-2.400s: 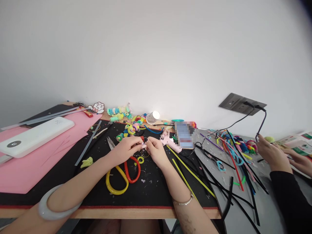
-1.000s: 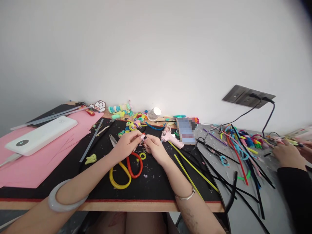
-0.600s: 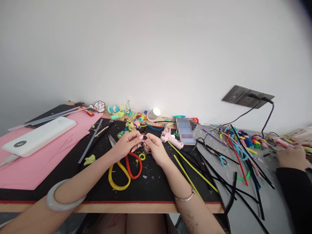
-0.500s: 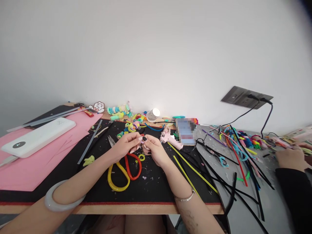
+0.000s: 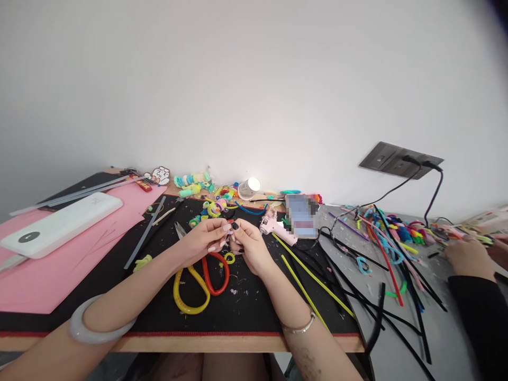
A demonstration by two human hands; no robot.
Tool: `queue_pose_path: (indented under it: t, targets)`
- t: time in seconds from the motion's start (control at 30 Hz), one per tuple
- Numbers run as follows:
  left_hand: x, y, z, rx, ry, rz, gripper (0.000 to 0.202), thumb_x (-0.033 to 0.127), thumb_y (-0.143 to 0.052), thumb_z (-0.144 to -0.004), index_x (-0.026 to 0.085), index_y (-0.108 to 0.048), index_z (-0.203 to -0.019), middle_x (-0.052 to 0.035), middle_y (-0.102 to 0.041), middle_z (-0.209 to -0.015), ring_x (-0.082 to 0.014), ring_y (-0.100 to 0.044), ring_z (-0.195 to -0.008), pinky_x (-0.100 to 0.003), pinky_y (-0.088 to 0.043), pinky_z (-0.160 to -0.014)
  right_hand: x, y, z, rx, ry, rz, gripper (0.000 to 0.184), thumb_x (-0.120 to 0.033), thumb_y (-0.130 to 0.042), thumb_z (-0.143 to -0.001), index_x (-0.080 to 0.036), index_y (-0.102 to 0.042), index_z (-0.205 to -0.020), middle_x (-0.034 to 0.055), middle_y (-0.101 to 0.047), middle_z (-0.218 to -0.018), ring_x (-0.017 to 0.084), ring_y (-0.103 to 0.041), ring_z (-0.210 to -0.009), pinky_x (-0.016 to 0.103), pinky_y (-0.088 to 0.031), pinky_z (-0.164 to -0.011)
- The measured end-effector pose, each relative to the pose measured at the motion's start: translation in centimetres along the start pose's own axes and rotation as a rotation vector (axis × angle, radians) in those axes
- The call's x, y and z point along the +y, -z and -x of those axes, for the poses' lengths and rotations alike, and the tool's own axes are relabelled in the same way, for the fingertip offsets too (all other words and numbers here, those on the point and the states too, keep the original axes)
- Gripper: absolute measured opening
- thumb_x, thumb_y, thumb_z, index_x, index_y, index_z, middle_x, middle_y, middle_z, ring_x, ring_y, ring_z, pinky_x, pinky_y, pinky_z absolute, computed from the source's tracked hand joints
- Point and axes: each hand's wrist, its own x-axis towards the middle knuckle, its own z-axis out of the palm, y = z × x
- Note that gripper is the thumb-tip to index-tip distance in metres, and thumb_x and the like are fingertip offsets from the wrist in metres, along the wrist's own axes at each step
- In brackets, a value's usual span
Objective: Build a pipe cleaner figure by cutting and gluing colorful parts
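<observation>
My left hand point(image 5: 208, 235) and my right hand point(image 5: 251, 244) meet over the middle of the black mat point(image 5: 254, 312). Both are closed, fingertips pinched together around a tiny pale-purple piece point(image 5: 230, 232), mostly hidden by the fingers, so its kind is unclear. Just below the hands lie scissors point(image 5: 191, 290) with one yellow and one red handle loop, blades pointing away under my left wrist. A small yellow-green ring point(image 5: 229, 258) sits beside the red loop. Beyond my fingers rests a colourful pipe-cleaner figure point(image 5: 214, 207).
Right of my hands lie a pink glue gun point(image 5: 278, 228), a phone point(image 5: 302, 216) and yellow pipe cleaners point(image 5: 313, 275). At left, a white power bank point(image 5: 63, 222) rests on pink sheets point(image 5: 79, 264). A paper cup point(image 5: 249, 188) stands by the wall. Another person's hand point(image 5: 470, 258) works at far right.
My hands stay pinched together over the same spot, with only slight finger shifts. The view has tilted a little. At far right the other person's hand has moved slightly left.
</observation>
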Motion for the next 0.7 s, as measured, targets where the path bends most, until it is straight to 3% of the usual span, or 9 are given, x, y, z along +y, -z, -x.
queue_pose_path:
  t: [0.47, 0.7]
  targets:
    - [0.34, -0.09, 0.21, -0.102, 0.041, -0.119, 0.034, 0.04, -0.06, -0.079, 0.013, -0.049, -0.061, 0.0053, -0.05, -0.048, -0.0004, -0.031, -0.033, -0.019, -0.026, -0.043, 0.33, 0.1, 0.09, 0.028, 0.027, 0.251, 0.028, -0.045, -0.052, -0.083, -0.02, -0.04, -0.077, -0.0075, -0.033, -0.058, 0.007, -0.025, -0.05, 0.021, -0.02, -0.047]
    - [0.02, 0.02, -0.39, 0.106, -0.042, -0.065, 0.03, 0.039, -0.059, -0.08, 0.014, -0.049, -0.066, 0.0042, -0.051, -0.06, -0.0037, -0.04, -0.044, -0.02, -0.031, -0.047, -0.27, -0.03, 0.18, 0.24, 0.198, 0.691, 0.024, -0.038, -0.038, -0.091, -0.02, -0.043, -0.077, -0.004, -0.04, -0.065, 0.01, -0.036, -0.058, 0.023, -0.029, -0.056]
